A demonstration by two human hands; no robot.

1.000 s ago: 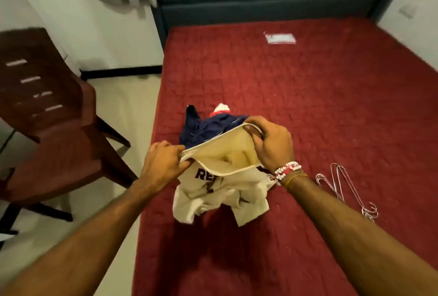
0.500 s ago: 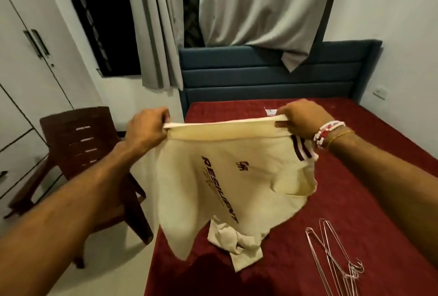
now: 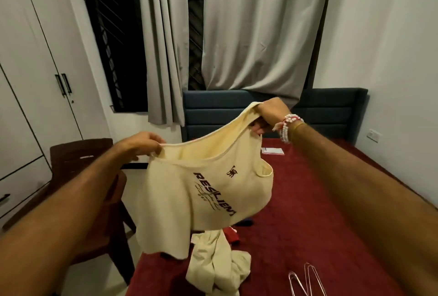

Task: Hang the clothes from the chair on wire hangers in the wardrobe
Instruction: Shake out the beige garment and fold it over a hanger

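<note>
Printed in dark slanted capitals across the cream shirt (image 3: 203,191): "RESILIENT", with a scribbled line beneath, too blurred to read, and a small dark emblem (image 3: 231,172) at 1 o'clock of the word. Held up in the air over the near edge of the red bed (image 3: 320,201), neckline stretched between both hands. Left hand (image 3: 139,146) at 10 o'clock of the print, fingers curled, pinching the collar edge. Right hand (image 3: 270,112) at 1 o'clock, higher, gripping the opposite shoulder, beaded bracelets (image 3: 288,125) on its wrist. At 6 o'clock below the hem, another cream garment (image 3: 220,265) crumpled on the bed. Wire hangers (image 3: 308,279) at 4 o'clock on the cover, well apart from either hand. Brown chair (image 3: 78,160) at 8 o'clock, white wardrobe (image 3: 35,70) at 10 o'clock.
</note>
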